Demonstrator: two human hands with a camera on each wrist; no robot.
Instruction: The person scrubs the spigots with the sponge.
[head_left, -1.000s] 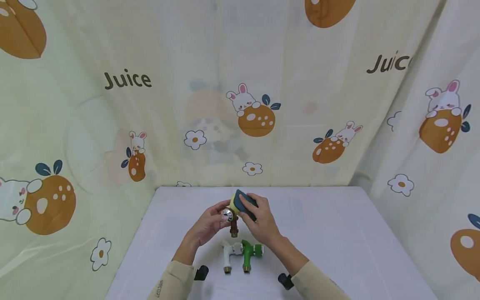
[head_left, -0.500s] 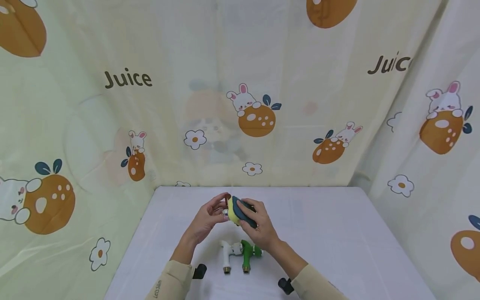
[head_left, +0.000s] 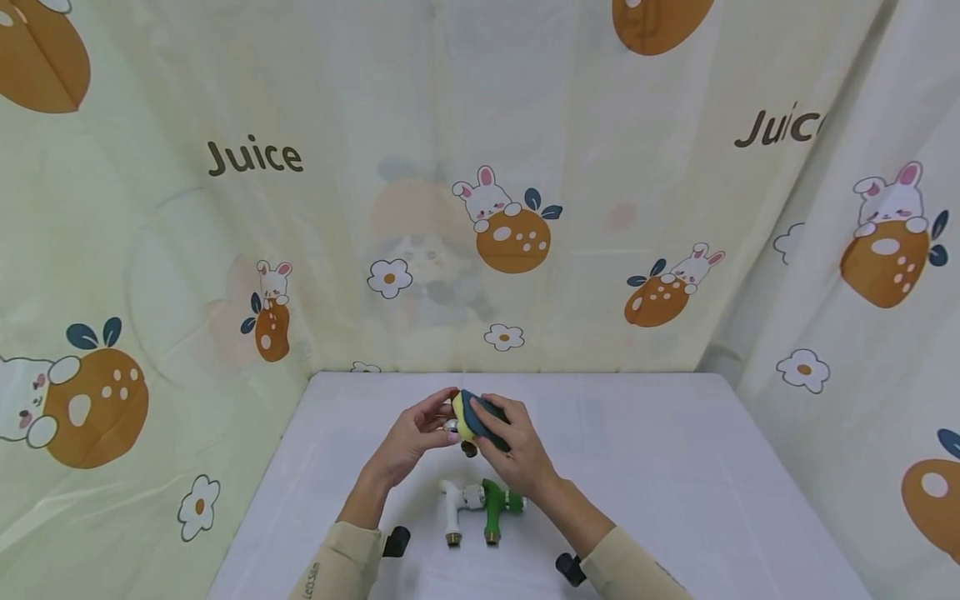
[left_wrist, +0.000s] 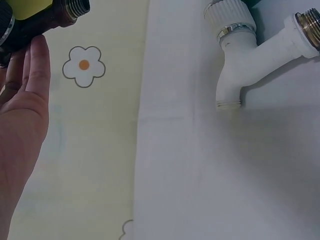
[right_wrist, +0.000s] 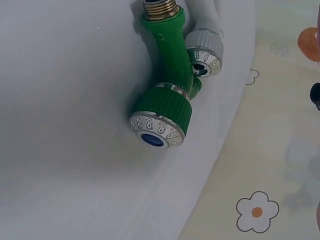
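My left hand [head_left: 405,437] holds a dark brown faucet [left_wrist: 52,17] up over the table by its knob end. In the head view most of that faucet is hidden behind a yellow sponge with a dark blue-green scouring side [head_left: 486,423]. My right hand [head_left: 525,454] grips the sponge, its yellow face pressed to the faucet. The faucet's threaded brass end shows just below the sponge. On the table beneath the hands lie a white faucet [head_left: 453,510] and a green faucet [head_left: 492,510], side by side.
The white table [head_left: 637,467] reaches back to a curtain [head_left: 585,317] printed with rabbits, oranges and flowers. Beside each sleeve a black wrist-worn piece shows, one at the left wrist [head_left: 397,542] and one at the right [head_left: 571,570].
The sponge has come down and left over the brown faucet, covering its body. In the last half second it has shifted slightly up, uncovering the brass end. The left hand keeps its hold.
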